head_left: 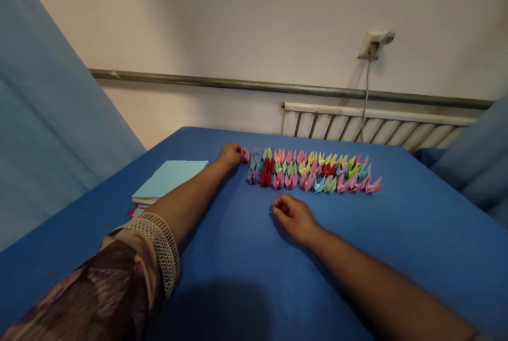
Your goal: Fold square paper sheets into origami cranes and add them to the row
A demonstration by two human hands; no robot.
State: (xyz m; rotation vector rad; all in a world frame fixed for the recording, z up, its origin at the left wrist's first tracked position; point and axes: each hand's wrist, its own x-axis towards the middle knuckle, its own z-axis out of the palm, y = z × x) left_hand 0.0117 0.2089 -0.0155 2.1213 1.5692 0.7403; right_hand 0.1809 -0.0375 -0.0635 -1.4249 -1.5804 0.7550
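My left hand [230, 155] reaches out to the left end of the back row, its fingers closed on a pink paper crane [245, 155]. Several folded paper cranes [290, 180] in pink, red, purple, yellow, green and blue stand close together in three rows to the right of it. In front of the rows, my right hand [296, 219] rests near the blue table surface with its fingers curled and thumb against them. Whether anything small is in that pinch cannot be made out. Under my left forearm, partly hidden, lies a stack of coloured paper [170, 177], light blue on top.
A blue-covered table [222, 277] fills the lower view. Behind it, a metal rail [222, 82] runs along the wall above a white radiator [381, 113]. A cord [365, 92] hangs from a wall socket [371, 47]. Blue curtains [51, 102] hang at both sides.
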